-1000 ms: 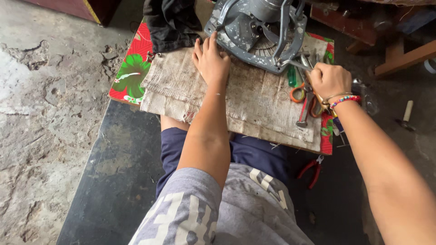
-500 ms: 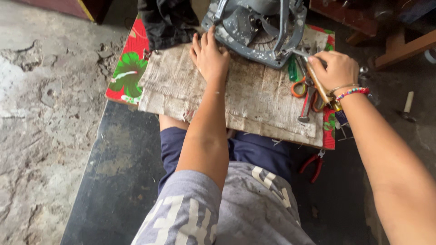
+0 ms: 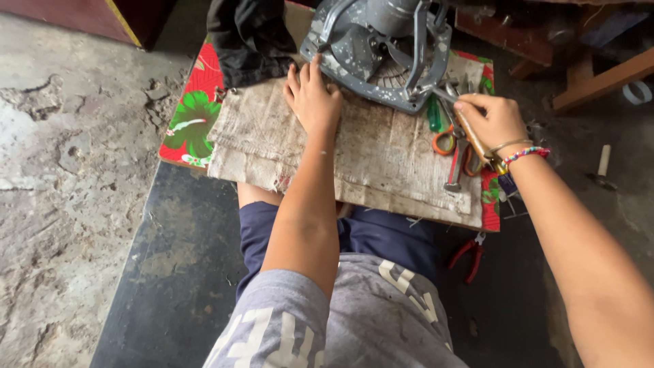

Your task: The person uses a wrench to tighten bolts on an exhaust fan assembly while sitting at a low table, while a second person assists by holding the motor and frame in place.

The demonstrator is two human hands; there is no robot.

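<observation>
**Tool tip at the housing's edge**

Nearest the camera, at six o'clock, lie the person's grey shirt and blue shorts, with red pliers on the dark mat at four o'clock. Farther up, a worn cloth covers a red flowered board. On the cloth the left hand lies flat, fingers spread, gripping nothing, its fingertips touching the near rim of the grey housing at twelve o'clock. At two o'clock the right hand is closed around a tool with a brass-coloured handle. The tool's long axis runs from four o'clock toward ten o'clock, its metal tip pointing at the housing's right edge, just beside it; whether it touches, I cannot tell. The right hand is nearer that edge. Under it lie scissors with orange loops and a green-handled driver. The housing is grey cast metal, ribbed, flecked with pale paint.
</observation>
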